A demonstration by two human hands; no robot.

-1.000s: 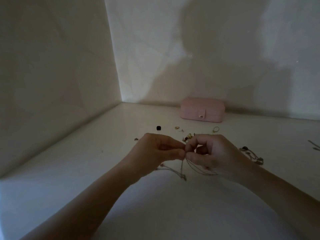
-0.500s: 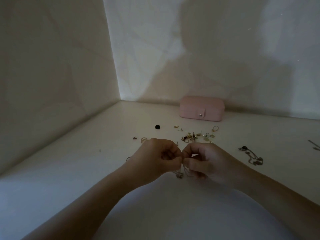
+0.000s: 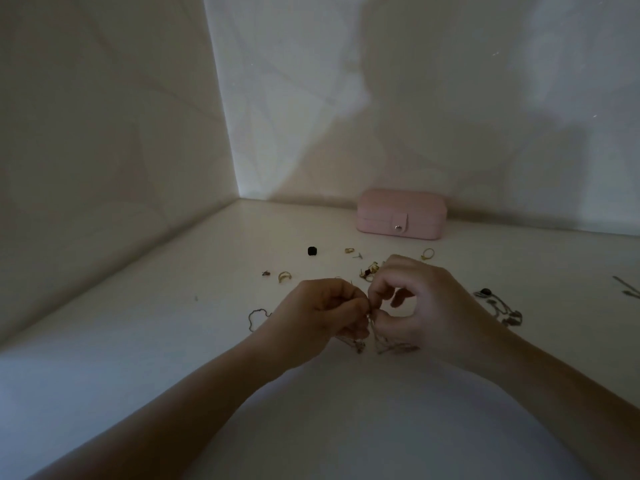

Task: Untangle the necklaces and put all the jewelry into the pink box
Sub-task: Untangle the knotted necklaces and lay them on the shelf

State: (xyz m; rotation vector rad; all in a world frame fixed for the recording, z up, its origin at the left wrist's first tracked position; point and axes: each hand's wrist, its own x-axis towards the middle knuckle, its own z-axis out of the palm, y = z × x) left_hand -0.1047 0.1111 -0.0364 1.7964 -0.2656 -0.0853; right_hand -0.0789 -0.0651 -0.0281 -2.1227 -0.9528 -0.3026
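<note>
When this moment was inspected, the table carried the pink box at its far edge, against the wall, with the lid down and the tab closed. Your left hand and right hand met over the table's middle. The fingertips of both pinched the tangled necklaces, whose loose strands trailed onto the surface beneath. The untangling step was judged to be in hand. A second necklace lay towards the right edge, and rings and earrings were scattered between the hands and the box. The next move called for teasing the knot apart gently, not pulling it tight.
</note>
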